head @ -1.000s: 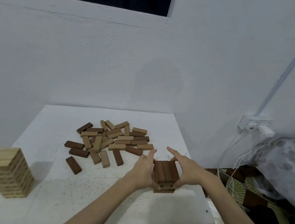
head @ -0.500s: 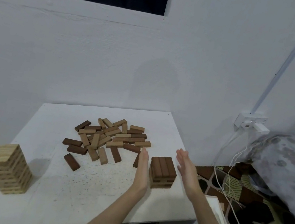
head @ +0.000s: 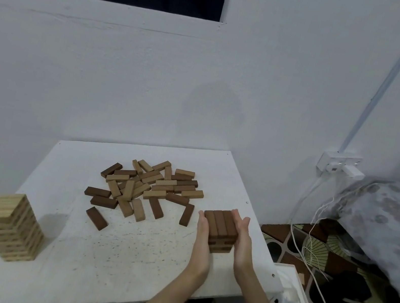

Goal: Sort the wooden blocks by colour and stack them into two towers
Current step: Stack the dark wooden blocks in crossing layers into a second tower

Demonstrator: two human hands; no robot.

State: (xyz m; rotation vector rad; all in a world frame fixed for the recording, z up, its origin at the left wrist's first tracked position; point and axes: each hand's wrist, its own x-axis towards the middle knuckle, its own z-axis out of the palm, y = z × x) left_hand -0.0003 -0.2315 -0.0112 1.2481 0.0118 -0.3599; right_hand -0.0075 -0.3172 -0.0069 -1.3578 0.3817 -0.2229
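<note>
Both flat palms press the dark tower (head: 221, 226) between them: left hand (head: 202, 240), right hand (head: 241, 241). Loose blocks (head: 150, 185) lie beyond the left hand.

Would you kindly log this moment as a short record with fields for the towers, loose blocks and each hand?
surface: white table
light tower: light tower, near left corner, tall
dark tower: dark tower, near right edge, short
loose blocks: mixed pile, table middle, unsorted
left hand: left hand, flat against dark tower's left side
right hand: right hand, flat against its right side
</note>
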